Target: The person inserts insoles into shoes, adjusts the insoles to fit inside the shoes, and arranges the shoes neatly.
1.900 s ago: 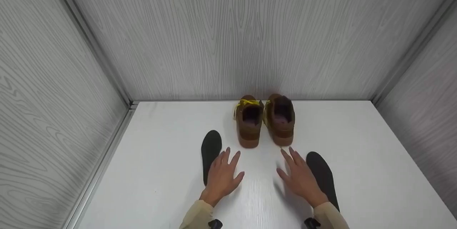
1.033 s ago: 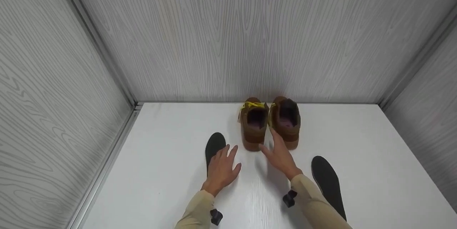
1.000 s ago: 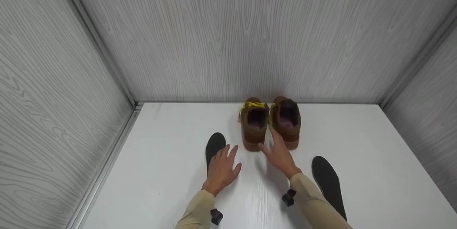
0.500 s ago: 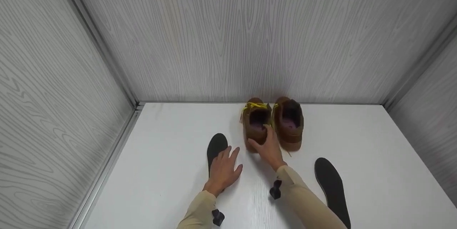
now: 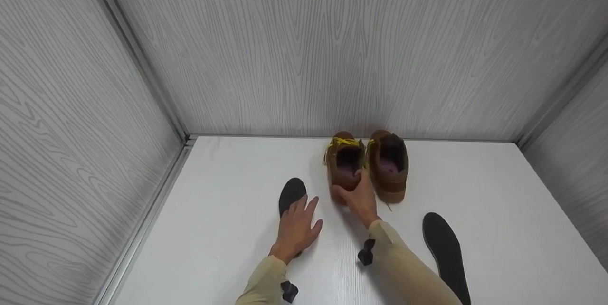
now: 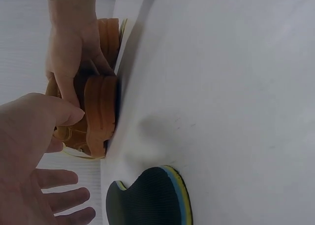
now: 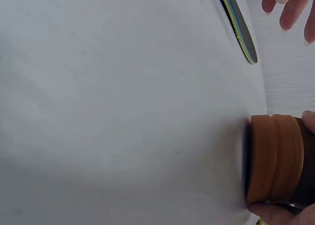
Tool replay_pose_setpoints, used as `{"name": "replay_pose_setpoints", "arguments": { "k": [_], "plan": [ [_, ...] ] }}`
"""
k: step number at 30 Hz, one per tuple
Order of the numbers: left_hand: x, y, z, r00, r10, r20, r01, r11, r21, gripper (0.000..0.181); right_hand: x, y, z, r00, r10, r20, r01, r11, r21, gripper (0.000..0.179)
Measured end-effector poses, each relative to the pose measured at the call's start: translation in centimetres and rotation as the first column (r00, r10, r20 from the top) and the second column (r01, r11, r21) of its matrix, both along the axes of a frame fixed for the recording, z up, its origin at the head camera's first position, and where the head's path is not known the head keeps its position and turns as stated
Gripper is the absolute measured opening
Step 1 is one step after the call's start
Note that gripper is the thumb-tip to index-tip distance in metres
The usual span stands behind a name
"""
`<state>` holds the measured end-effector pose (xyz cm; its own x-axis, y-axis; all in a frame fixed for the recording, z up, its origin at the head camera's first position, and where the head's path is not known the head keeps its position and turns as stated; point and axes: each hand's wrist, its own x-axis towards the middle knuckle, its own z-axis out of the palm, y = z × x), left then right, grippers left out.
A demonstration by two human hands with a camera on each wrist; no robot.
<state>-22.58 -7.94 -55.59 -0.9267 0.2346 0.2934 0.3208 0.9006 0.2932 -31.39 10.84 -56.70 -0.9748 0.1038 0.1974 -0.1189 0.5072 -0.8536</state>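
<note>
A pair of brown shoes with yellow laces stands near the back wall, heels toward me. My right hand [image 5: 363, 201] grips the left shoe [image 5: 343, 179] at its heel, with the thumb on the near left side and the fingers at the collar. The right wrist view shows that heel [image 7: 275, 158] up close; whether it is lifted is unclear. Just beside it is the right shoe [image 5: 392, 184], untouched. My left hand [image 5: 295, 229] hovers with fingers spread over the left black insole [image 5: 290, 195] and holds nothing. That insole [image 6: 152, 198] has a yellow and blue edge.
A second black insole [image 5: 444, 248] lies at the right, beyond my right forearm. Under everything is a white tabletop [image 5: 213, 229]. Grey wood-grain panels enclose it at the back [image 5: 304, 58] and on both sides.
My right hand has moved forward and left from above the table to the left shoe's heel and taken hold of it. The left hand has stayed nearly still. The view has shifted slightly.
</note>
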Motion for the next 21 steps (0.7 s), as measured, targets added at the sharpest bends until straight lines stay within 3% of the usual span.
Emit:
{"name": "replay_pose_setpoints", "arguments": {
  "k": [7,16,21],
  "plan": [
    [0.7,-0.3,-0.3,1.000,-0.006,-0.025,0.007,0.999,0.043,0.052,3.0,1.6,0.2,1.000,-0.023,0.011,0.022,0.998,0.055,0.076],
    [2.3,-0.7,-0.6,0.998,0.002,-0.065,0.003,0.997,0.071,0.052,9.8,2.5,0.7,0.999,-0.011,-0.048,0.014,0.998,0.064,0.066],
    [2.8,-0.5,-0.3,0.998,0.004,-0.070,0.001,0.998,0.065,0.052,13.0,2.6,1.0,0.999,-0.017,-0.035,0.020,0.996,0.084,0.066]
  ]
}}
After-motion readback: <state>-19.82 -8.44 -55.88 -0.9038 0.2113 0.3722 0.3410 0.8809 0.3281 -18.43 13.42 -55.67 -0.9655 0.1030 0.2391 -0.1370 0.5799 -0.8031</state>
